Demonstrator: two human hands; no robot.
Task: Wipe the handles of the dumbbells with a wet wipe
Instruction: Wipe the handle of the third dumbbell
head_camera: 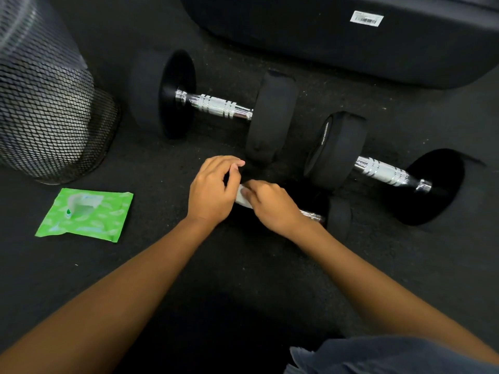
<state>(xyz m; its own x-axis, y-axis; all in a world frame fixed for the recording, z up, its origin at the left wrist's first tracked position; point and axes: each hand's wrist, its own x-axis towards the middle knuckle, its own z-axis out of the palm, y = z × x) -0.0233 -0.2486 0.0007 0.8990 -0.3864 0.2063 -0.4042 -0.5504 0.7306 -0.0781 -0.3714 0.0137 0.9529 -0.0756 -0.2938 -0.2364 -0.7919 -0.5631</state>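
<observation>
Three black dumbbells with chrome handles lie on the dark floor. The nearest, small dumbbell point(339, 215) is mostly hidden under my hands. My right hand point(272, 205) grips its handle through a white wet wipe point(242, 197). My left hand point(213, 190) curls over the left end of that dumbbell, fingers bent. A large dumbbell point(216, 105) lies behind, at centre. Another dumbbell point(383, 172) lies to the right, its handle bare.
A green wet wipe pack point(86, 214) lies open on the floor at the left. Behind it stands a black mesh bin point(46, 103). A black padded bench point(351, 39) with a white label runs along the back.
</observation>
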